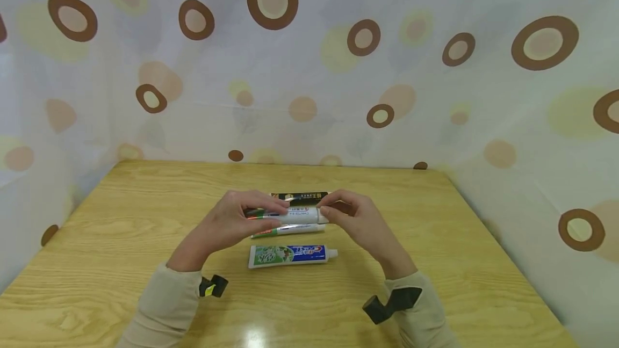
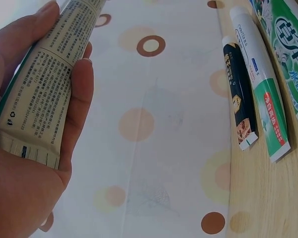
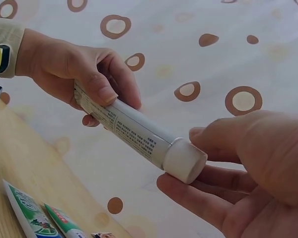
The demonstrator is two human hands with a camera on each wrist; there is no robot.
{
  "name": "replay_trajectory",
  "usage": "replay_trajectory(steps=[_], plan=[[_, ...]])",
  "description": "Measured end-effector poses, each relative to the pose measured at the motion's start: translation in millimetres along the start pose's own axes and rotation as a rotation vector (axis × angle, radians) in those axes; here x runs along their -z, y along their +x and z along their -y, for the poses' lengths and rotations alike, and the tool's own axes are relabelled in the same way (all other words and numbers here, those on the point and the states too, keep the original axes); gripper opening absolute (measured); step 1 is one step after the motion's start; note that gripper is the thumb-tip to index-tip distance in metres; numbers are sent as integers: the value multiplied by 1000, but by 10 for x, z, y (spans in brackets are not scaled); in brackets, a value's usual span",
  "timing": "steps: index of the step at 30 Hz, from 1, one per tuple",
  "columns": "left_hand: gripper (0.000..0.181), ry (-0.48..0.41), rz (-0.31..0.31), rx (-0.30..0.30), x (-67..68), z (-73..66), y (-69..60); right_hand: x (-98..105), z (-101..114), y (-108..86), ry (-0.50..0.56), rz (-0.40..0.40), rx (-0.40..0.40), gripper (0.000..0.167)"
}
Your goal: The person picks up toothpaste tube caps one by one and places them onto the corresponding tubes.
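Note:
A white toothpaste tube [image 1: 301,215] with small print on its back [image 2: 44,84] is held up off the table, lying level in the head view. My left hand [image 1: 231,218] grips its flat crimped end, thumb on one side and fingers on the other. At the opposite end, the white cap [image 3: 185,159] sits on the tube, and my right hand [image 1: 357,222] pinches it between thumb and fingers. Below lie a black toothpaste tube [image 1: 306,196], a white-and-green toothpaste tube [image 1: 301,229], partly hidden by the held one, and a green-and-blue toothpaste tube [image 1: 290,255].
The wooden table [image 1: 121,240] carries the three lying tubes in a column, caps to the right. A patterned sheet [image 1: 309,79] with brown rings hangs behind the table and along both sides. Dark camera mounts [image 1: 394,305] are strapped at the wrists.

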State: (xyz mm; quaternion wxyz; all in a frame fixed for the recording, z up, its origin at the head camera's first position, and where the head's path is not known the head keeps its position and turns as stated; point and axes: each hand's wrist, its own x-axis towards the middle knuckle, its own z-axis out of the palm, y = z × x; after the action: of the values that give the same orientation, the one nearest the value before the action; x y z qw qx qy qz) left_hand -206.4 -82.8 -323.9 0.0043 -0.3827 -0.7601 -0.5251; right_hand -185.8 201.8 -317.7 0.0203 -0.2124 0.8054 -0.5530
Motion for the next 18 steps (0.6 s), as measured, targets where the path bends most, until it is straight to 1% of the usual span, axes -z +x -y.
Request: replay_trajectory(steps=[5,7,9,12,15,18], plan=[[24,-11,-7,13,10,-8,5,5,-1,12,44,65,16,24],[24,-11,-5,15,10,-10,7,5,-5,21,55,79,14,26],[24,-5,-5,13,8,-11,7,-1,-8,26,53,76,10,27],[24,2,-4,11,1,-7,3,-14,-13,25,11,35,6,26],[24,2,0,15,-7,-7,-1,-23,-19,13,-2,5,6,22],[24,-14,5,23,-9,-12,2,-16,-23,7,17,16,14,19]])
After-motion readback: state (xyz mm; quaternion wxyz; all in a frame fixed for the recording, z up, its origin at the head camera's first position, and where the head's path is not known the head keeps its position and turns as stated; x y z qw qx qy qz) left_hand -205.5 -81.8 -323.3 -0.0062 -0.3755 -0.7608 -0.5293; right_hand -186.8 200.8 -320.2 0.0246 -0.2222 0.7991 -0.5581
